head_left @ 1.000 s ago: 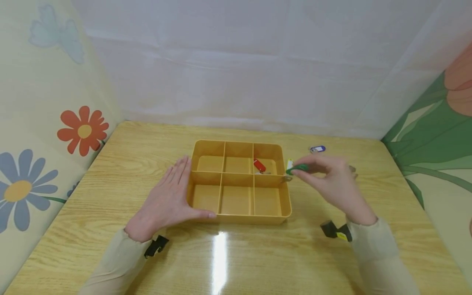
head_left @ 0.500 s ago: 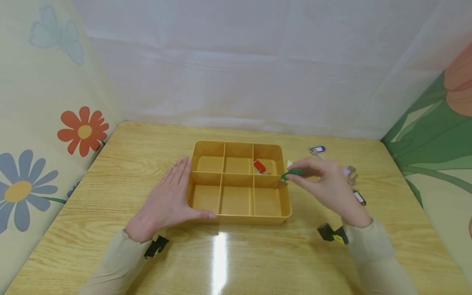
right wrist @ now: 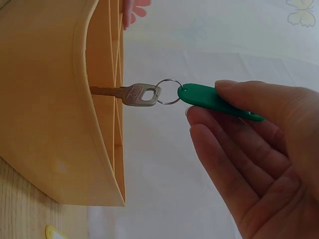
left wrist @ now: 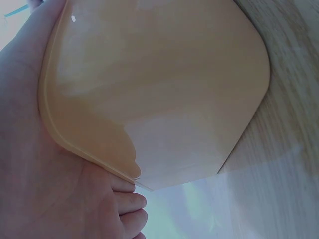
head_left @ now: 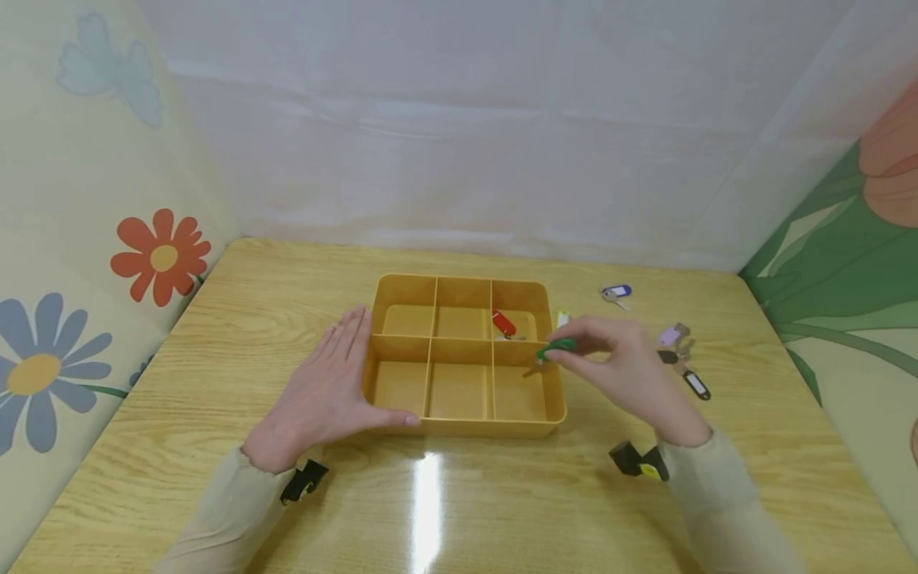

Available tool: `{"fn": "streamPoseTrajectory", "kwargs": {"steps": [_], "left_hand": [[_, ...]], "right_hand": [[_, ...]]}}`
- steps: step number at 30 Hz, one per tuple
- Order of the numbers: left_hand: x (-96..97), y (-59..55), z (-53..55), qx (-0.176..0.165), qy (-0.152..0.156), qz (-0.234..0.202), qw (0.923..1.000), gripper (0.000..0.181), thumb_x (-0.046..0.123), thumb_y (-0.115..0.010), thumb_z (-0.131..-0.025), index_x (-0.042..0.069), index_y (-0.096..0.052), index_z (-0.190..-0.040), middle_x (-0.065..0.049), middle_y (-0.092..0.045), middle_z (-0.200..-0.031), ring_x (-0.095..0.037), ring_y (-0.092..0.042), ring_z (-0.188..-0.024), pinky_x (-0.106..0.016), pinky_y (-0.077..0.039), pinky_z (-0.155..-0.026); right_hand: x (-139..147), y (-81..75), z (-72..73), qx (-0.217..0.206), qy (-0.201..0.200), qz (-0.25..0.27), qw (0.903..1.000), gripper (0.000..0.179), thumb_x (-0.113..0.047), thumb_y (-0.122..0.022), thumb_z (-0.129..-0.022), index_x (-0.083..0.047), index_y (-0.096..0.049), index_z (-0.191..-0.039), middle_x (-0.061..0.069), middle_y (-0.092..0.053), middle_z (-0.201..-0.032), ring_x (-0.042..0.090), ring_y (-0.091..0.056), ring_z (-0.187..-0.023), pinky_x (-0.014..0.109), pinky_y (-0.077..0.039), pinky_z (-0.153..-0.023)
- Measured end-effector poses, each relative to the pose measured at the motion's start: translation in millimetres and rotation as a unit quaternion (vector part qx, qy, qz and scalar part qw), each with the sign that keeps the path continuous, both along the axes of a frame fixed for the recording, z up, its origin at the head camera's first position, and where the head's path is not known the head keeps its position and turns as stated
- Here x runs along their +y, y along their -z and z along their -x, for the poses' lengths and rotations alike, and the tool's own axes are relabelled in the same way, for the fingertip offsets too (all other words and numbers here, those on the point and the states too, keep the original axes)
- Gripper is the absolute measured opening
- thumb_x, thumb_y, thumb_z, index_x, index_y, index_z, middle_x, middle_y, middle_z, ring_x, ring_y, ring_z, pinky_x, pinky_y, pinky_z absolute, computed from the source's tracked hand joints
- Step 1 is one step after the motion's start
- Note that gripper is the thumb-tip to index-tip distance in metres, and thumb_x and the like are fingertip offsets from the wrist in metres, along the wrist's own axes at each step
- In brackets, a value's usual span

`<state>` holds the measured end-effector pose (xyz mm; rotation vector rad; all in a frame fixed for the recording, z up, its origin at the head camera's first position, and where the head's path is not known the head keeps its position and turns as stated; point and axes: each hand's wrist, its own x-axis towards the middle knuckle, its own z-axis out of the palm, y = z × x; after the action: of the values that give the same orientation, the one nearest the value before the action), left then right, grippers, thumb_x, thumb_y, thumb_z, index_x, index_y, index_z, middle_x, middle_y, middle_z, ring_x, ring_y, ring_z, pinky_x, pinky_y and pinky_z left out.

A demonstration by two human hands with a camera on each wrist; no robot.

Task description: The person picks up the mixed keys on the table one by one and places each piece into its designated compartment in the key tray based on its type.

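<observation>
My right hand point(head_left: 617, 363) pinches a green key tag point(right wrist: 202, 97) between thumb and fingers. From its split ring hangs a silver key point(right wrist: 139, 94), its blade dipping past the rim into the front right compartment of the yellow divided box point(head_left: 466, 428). Along the box's left side lies my left hand point(head_left: 323, 391), fingers straight, thumb reaching across the front wall. The left wrist view shows that palm against the box wall point(left wrist: 164, 89). A red key tag point(head_left: 504, 323) with a key rests in the back right compartment.
Right of the box, a blue-tagged key point(head_left: 617, 292) lies toward the back. A purple key tag point(head_left: 672, 335) and a black key tag point(head_left: 696, 385) lie nearer the right hand. A yellow key tag point(head_left: 562, 318) sits close beside the box's right wall.
My right hand has moved left and slightly nearer, carrying the green-tagged key from the box's right edge to above the front right compartment. The left hand stays in place.
</observation>
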<state>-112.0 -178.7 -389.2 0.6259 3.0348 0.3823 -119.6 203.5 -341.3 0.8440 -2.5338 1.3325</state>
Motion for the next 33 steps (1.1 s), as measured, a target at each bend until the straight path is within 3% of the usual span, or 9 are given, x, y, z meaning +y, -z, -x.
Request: {"fn": "streamPoseTrajectory", "kwargs": {"steps": [7,16,23,33], "left_hand": [[0.0,-0.2,-0.1,-0.002,0.000,-0.001,1.0000,0.149,0.098,-0.051,-0.066,-0.003,0.006,-0.160,-0.017,0.013,-0.166,-0.035,0.002,-0.153,-0.049,-0.004,-0.124],[0.4,0.1,-0.3,0.001,-0.002,-0.001,1.0000,0.151,0.099,-0.051,-0.064,-0.003,0.005,-0.160,-0.017,0.012,-0.166,-0.035,0.001,-0.154,-0.049,-0.005,-0.124],[0.5,-0.3,-0.4,-0.001,-0.002,-0.001,1.0000,0.150,0.099,-0.051,-0.064,-0.003,0.005,-0.160,-0.017,0.012,-0.166,-0.032,0.004,-0.153,-0.048,-0.004,-0.124],[0.0,-0.2,-0.3,0.002,0.000,-0.001,1.0000,0.150,0.098,-0.051,-0.065,-0.004,0.005,-0.160,-0.018,0.012,-0.166,-0.035,0.001,-0.153,-0.049,-0.005,-0.124]], "right_hand": [[-3.0,5.5,0.1,-0.012,-0.009,-0.009,0.9999,0.020,-0.006,-0.081,-0.087,-0.017,-0.078,-0.103,-0.014,-0.073,-0.093,0.010,-0.071,-0.080,0.031,-0.062,-0.072],[-6.8,8.3,-0.2,-0.039,-0.006,-0.033,0.9987,0.021,-0.009,-0.081,-0.088,-0.013,-0.076,-0.108,-0.009,-0.074,-0.098,0.009,-0.070,-0.085,0.032,-0.062,-0.076],[-3.3,13.5,4.0,-0.060,0.021,-0.061,0.9961,0.027,-0.022,-0.078,-0.092,-0.008,-0.074,-0.116,-0.006,-0.074,-0.103,0.009,-0.070,-0.091,0.034,-0.060,-0.081],[6.2,13.8,5.9,-0.075,0.062,-0.060,0.9934,0.026,-0.034,-0.075,-0.095,-0.017,-0.076,-0.114,-0.007,-0.073,-0.109,0.017,-0.069,-0.101,0.045,-0.060,-0.085]]}}
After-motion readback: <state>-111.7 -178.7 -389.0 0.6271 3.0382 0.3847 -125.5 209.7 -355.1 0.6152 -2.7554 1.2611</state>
